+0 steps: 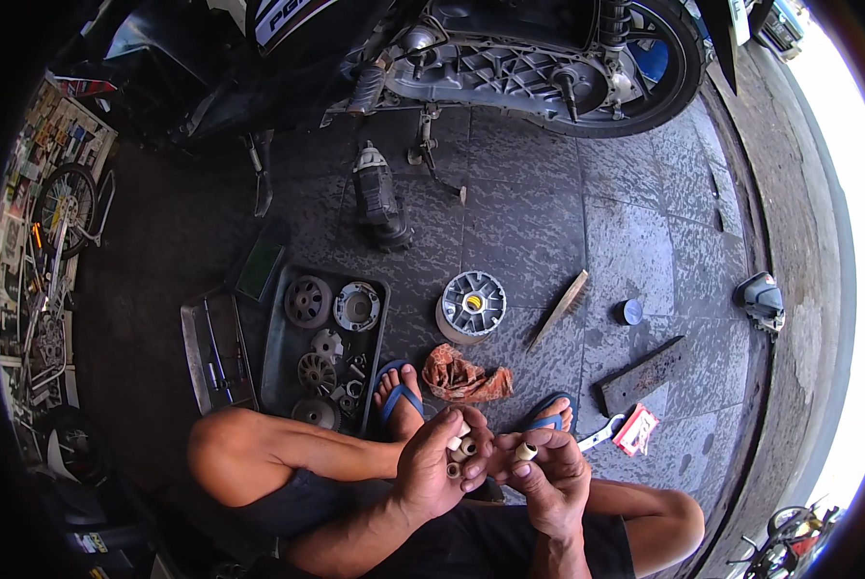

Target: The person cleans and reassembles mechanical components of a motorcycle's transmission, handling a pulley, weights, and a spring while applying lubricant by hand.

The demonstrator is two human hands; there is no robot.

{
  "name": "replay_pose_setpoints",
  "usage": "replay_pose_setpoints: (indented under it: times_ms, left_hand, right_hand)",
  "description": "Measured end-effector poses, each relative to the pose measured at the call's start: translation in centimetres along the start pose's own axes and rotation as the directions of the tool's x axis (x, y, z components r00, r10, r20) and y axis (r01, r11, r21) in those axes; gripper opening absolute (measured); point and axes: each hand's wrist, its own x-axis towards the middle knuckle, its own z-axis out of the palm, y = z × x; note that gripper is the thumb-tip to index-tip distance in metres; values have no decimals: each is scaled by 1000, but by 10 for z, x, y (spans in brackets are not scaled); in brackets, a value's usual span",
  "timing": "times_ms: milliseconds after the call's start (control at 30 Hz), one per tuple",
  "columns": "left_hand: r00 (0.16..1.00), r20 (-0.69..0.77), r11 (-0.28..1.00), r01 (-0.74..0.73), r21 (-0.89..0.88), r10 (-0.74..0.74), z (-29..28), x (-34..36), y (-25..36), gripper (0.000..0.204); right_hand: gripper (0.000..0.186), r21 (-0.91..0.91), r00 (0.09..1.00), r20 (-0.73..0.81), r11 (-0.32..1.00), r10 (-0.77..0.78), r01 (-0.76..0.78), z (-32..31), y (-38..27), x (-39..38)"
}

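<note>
My left hand (pixel 434 471), at the bottom centre, is cupped round several small cream cylindrical rollers (pixel 466 447). My right hand (pixel 550 485) is just beside it, pinching one cream roller (pixel 526 452) between thumb and fingers, its dark bore showing. Beyond my hands, an orange stained rag (pixel 461 378) lies on the tiles between my sandalled feet. Behind the rag stands a round finned metal pulley part (pixel 473 301) with a yellow centre.
A parts tray (pixel 379 299) and a narrow tool tray (pixel 196 357) lie left. An impact driver (pixel 376 198) lies below the scooter (pixel 510 82). A wooden stick (pixel 558 309), metal bar (pixel 642 375), wrench (pixel 601 434) and red packet (pixel 635 431) lie right.
</note>
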Motion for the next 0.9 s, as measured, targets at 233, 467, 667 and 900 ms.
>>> replay_pose_setpoints:
  times_ms: [233, 467, 667, 900]
  left_hand:
    - [998, -10, 997, 59, -50, -60, -6, 1, 2, 41]
    - [994, -32, 986, 101, -132, -106, -7, -6, 2, 42]
    - [996, -26, 982, 83, -168, -88, -14, -10, 3, 42]
    - [996, -66, 982, 42, -182, -54, -16, -3, 2, 40]
  right_hand:
    - [30, 148, 999, 51, 989, 16, -24, -4, 4, 4]
    - [33, 316, 989, 52, 937, 141, -151, -8, 8, 10]
    - [30, 385, 984, 17, 907, 177, -169, -8, 17, 12]
    - [16, 78, 980, -183, 995, 81, -67, 7, 11, 34]
